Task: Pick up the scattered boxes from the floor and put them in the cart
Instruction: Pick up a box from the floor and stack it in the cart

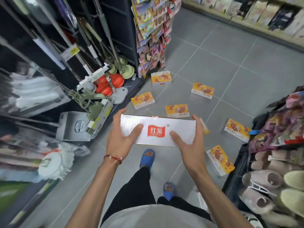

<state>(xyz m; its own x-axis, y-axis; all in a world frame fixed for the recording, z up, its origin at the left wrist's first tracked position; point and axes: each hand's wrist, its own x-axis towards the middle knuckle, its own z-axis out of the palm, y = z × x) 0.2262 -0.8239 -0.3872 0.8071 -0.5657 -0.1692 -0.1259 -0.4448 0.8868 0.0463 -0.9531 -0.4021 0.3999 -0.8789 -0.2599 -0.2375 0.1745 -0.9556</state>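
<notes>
The person wears a pale grey top [151,216] and loose black trousers [139,186], and the forearms are bare. Just behind the left hand [121,137], a thin red cord bracelet [113,157] with a few small white beads circles the wrist. The feet are in bright blue open-toed slides, the left slide [147,157] and the right slide [169,190], toes showing.

We read "红派 HONGPAI" in a red badge, with an ® beside it, on the silver box [179,127] at centre frame.

Head cam, wide-angle, facing fwd & down at floor [222,51]
</notes>
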